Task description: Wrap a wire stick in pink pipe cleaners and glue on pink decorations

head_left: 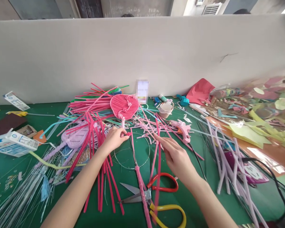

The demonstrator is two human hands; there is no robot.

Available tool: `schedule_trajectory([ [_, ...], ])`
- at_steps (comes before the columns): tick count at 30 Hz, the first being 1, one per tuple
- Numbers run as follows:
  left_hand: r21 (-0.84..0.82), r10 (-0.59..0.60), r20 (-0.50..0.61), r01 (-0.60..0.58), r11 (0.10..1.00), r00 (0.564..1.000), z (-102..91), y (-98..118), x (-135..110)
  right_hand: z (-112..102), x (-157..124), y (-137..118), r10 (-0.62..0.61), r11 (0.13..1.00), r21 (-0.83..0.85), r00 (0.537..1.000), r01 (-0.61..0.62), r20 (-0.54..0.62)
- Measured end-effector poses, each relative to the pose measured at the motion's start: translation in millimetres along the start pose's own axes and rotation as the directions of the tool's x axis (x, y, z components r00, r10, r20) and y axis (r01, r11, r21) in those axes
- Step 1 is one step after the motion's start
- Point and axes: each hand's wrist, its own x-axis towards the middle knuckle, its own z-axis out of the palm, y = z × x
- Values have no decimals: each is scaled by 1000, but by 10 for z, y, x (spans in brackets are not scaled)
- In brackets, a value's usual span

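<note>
My left hand [115,138] pinches a small pink piece [128,134] at the top of a thin wire ring [132,151] lying on the green table [199,190]. A pink chenille-wrapped handle [141,186] runs down from the ring toward me. My right hand [177,155] hovers to the right of the ring, fingers drawn together and pointing left among pink chenille stems [158,158]; what it holds, if anything, is hidden. Behind the ring lies a finished pink fan [123,106].
Open scissors [154,190] with red and yellow handles lie near me. A pink glue gun [184,129] rests right of my hand, its cord trailing toward me. Piles of pink stems [95,139], a lilac fan [74,136], boxes [13,144] and paper cut-outs [256,107] crowd the table.
</note>
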Motion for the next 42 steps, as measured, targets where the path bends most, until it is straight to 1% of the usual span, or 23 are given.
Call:
schedule_trajectory([
  [2, 17, -37, -6, 37, 999, 999, 31, 17, 58, -72, 18, 90, 2, 990, -138, 999, 3, 34],
  [4, 5, -69, -9, 69, 998, 998, 35, 42, 112, -118, 34, 134, 45, 976, -214, 999, -39, 24],
  [6, -41, -92, 4, 92, 995, 996, 11, 71, 141, -152, 44, 143, 64, 967, -251, 996, -47, 59],
  [8, -126, -105, 44, 110, 986, 994, -41, 105, 127, -203, 58, 151, 64, 964, -266, 988, -24, 141],
  [9, -180, -107, 72, 118, 977, 992, -76, 123, 103, -243, 74, 166, 79, 960, -279, 984, -32, 161],
  [10, -239, -107, 101, 128, 963, 989, -115, 142, 69, -293, 100, 193, 127, 947, -310, 982, -78, 140],
  [11, -297, -105, 131, 140, 944, 986, -156, 163, 28, -351, 139, 233, 213, 918, -358, 974, -172, 80],
  [12, -353, -96, 154, 145, 924, 983, -197, 186, -17, -411, 189, 286, 316, 865, -406, 949, -293, -11],
  [13, -404, -85, 170, 148, 903, 982, -234, 211, -64, -468, 249, 351, 446, 767, -452, 885, -455, -135],
  [14, -449, -70, 181, 146, 881, 981, -265, 238, -111, -513, 316, 425, 562, 651, -486, 801, -583, -208],
  [15, -488, -58, 187, 144, 861, 981, -289, 269, -155, -542, 384, 505, 607, 590, -494, 755, -638, -250],
  [17, -565, -45, 189, 146, 812, 981, -316, 336, -236, -541, 506, 661, 650, 536, -498, 710, -682, -272],
  [18, -606, -46, 183, 149, 781, 982, -321, 371, -273, -514, 551, 731, 665, 522, -499, 696, -692, -270],
  [20, -652, -47, 161, 142, 745, 986, -321, 438, -335, -435, 598, 842, 674, 514, -495, 687, -701, -272],
  [22, -668, -27, 134, 110, 736, 991, -320, 487, -382, -369, 594, 907, 670, 517, -479, 683, -710, -289],
  [26, -709, 9, 125, 83, 700, 992, -319, 507, -430, -382, 519, 918, 650, 535, -398, 664, -745, -368],
  [31, -725, 8, 130, 89, 683, 991, -305, 457, -440, -524, 453, 766, 600, 567, -201, 567, -799, -564],
  [33, -727, 18, 136, 88, 681, 991, -300, 454, -448, -554, 427, 635, 569, 607, -136, 548, -783, -613],
  [35, -725, 27, 137, 81, 684, 990, -296, 469, -465, -554, 386, 445, 531, 678, -78, 561, -731, -636],
  [36, -725, 32, 136, 77, 685, 990, -294, 481, -477, -541, 358, 330, 501, 736, -27, 572, -676, -650],
  [38, -726, 30, 122, 68, 684, 992, -289, 512, -506, -490, 288, 80, 480, 809, 25, 636, -587, -605],
  [40, -726, 26, 92, 49, 685, 995, -283, 546, -541, -408, 210, -159, 451, 838, 12, 681, -545, -577],
  [42, -718, 36, 53, 13, 696, 998, -280, 580, -577, -305, 138, -345, 404, 864, -42, 742, -501, -535],
])
